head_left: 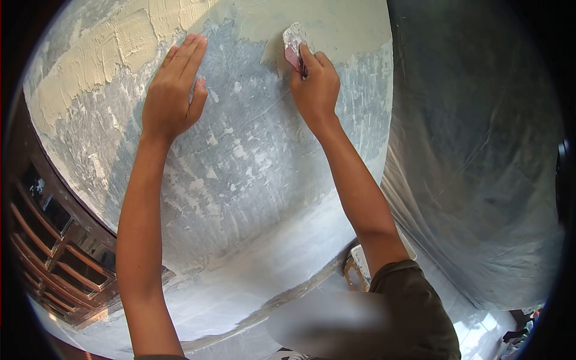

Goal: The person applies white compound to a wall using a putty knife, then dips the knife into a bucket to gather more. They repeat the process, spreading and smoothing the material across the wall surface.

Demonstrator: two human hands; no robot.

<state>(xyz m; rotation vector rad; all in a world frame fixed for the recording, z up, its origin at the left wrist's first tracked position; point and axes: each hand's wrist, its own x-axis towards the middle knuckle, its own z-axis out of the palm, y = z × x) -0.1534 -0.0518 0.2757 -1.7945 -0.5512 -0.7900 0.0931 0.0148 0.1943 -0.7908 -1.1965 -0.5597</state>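
Observation:
My left hand point(174, 93) lies flat against the wall point(222, 156), its fingers stretched out and holding nothing. Just above its fingertips begins a band of cream putty point(114, 51), thick and ridged on the left. With its fingers closed, my right hand point(318, 90) grips a putty scraper point(294, 41) whose blade is smeared with white and has a pinkish patch. The scraper is against the wall, at the lower border of smoother putty in the upper right. Below the putty the wall is grey with patchy white marks. The scraper's handle is mostly hidden in my fingers.
At the left stands a brown wooden frame with slatted panels point(66, 252). A translucent plastic sheet point(474, 150) hangs along the right. Below, partly behind my right arm, is a small stool-like stand point(355, 273) on a tiled floor point(474, 327). A pale blurred shape point(327, 324) is close to the camera.

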